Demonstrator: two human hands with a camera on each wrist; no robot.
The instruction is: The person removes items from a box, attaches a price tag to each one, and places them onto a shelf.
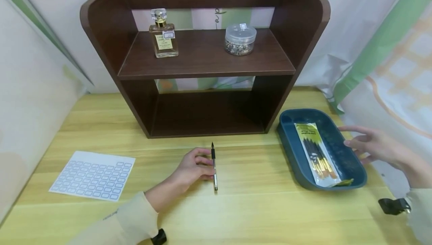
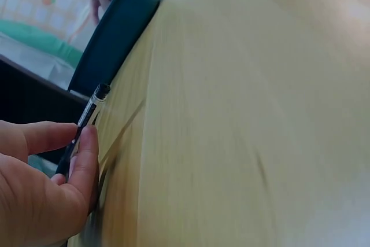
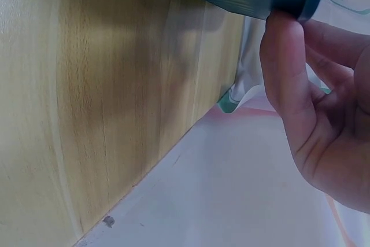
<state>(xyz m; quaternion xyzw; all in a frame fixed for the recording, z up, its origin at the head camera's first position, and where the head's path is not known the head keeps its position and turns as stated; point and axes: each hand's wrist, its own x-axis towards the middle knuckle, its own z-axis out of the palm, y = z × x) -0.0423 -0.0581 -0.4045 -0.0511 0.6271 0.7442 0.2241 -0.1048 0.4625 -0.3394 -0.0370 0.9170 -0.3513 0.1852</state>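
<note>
Near middle: my left hand (image 1: 191, 167) pinches pen (image 1: 214, 172), tip pointing far; label sheet (image 1: 92, 175) lies left on wooden table (image 1: 249, 215). Farther right: my right hand (image 1: 378, 145), fingers spread, touches right side of blue basin (image 1: 290, 151) holding brush pack (image 1: 317, 155). Beyond, middle: brown shelf (image 1: 207, 114); on upper board (image 1: 202, 57), perfume bottle (image 1: 164, 41) left, lidded jar (image 1: 240, 39) right.

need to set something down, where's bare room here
On the tabletop, between the pen and the blue tray. On the shelf unit, the lower level, and the upper level between the perfume bottle and the lidded jar. Crowded: the tabletop's right side, with the blue tray and the right hand at its rim.
</note>
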